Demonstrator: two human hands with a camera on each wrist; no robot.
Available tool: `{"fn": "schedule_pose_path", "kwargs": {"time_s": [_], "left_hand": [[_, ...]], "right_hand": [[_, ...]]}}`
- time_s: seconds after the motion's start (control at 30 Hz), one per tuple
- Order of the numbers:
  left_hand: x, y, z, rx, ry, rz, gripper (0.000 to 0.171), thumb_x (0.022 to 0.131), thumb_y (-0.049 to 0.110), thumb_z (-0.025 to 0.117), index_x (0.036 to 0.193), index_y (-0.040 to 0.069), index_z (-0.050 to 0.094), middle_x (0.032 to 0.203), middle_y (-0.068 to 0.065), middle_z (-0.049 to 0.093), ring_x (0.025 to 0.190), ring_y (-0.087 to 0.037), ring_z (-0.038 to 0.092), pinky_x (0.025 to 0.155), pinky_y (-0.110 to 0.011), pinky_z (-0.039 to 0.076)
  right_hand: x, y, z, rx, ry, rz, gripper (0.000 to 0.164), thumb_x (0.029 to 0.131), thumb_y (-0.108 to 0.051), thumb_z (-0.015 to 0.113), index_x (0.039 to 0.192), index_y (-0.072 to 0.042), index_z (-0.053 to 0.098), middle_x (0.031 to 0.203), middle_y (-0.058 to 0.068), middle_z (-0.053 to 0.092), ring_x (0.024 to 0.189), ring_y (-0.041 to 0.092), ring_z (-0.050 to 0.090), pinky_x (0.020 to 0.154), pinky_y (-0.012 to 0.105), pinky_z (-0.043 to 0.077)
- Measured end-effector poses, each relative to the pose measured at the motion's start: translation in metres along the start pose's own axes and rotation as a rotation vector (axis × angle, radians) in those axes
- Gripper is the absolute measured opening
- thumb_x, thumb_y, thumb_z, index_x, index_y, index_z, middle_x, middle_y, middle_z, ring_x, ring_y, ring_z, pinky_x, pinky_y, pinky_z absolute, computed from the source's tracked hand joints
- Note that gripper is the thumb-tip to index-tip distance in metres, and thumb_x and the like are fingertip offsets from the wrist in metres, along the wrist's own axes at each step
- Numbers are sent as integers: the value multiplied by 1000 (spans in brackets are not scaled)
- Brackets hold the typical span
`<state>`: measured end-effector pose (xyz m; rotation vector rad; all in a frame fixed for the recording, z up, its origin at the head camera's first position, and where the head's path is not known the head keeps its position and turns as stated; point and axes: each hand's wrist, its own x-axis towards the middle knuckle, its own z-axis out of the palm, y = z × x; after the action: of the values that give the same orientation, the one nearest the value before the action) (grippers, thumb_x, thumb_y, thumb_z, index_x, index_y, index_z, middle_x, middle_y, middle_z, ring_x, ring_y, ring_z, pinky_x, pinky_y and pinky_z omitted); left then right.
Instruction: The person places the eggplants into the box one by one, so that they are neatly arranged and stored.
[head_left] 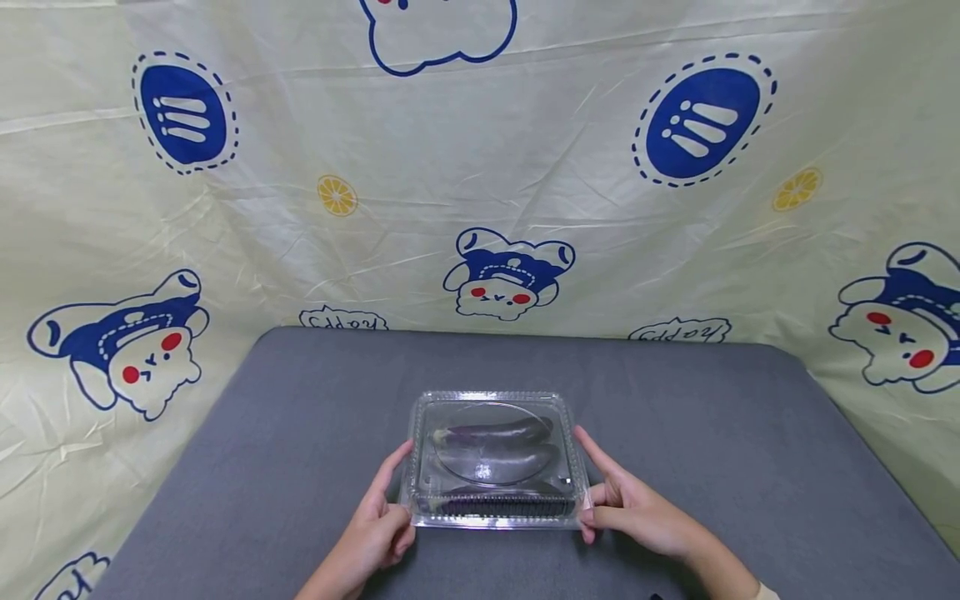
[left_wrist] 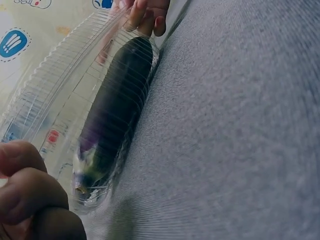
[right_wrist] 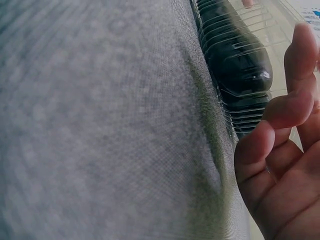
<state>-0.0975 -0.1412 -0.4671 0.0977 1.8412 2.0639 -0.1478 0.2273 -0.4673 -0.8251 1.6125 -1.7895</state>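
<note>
A clear plastic clamshell container (head_left: 487, 522) with a ribbed edge and its lid down sits near the front middle of the table. Inside lie several dark purple eggplants (head_left: 495, 435), seen through the lid. My left hand (head_left: 377, 523) grips the container's left side, thumb by the front corner and index finger stretched along the edge. On the opposite side my right hand (head_left: 637, 510) holds the rim in much the same way. The left wrist view shows an eggplant (left_wrist: 120, 90) lying lengthwise behind the clear wall; curled fingers of the right hand (right_wrist: 290, 155) show beside the container in the right wrist view.
A grey cloth-covered table (head_left: 315, 400) spreads around the container. Behind it hangs a pale printed curtain (head_left: 487, 150) with blue cartoon figures. A small dark thing (head_left: 656, 597) peeks in at the bottom edge of the head view.
</note>
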Motion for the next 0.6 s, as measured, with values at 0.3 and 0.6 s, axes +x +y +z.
{"fn": "schedule_pose_path", "kwargs": {"time_s": [0.3, 0.6], "left_hand": [[0, -2, -1, 45, -8, 20, 82, 94, -4, 38, 156, 40, 9, 54, 2, 41, 46, -7, 39, 43, -17, 31], [-1, -8, -3, 65, -12, 109, 74, 97, -4, 38, 158, 29, 11, 69, 1, 47, 46, -3, 40, 42, -15, 34]], "right_hand": [[1, 1, -1, -4, -6, 1, 95, 98, 7, 48, 156, -17, -23, 80, 5, 61, 80, 10, 68, 80, 28, 57], [1, 1, -3, -10, -4, 23, 95, 98, 6, 48, 156, -18, -22, 84, 0, 63, 79, 9, 66, 78, 29, 58]]}}
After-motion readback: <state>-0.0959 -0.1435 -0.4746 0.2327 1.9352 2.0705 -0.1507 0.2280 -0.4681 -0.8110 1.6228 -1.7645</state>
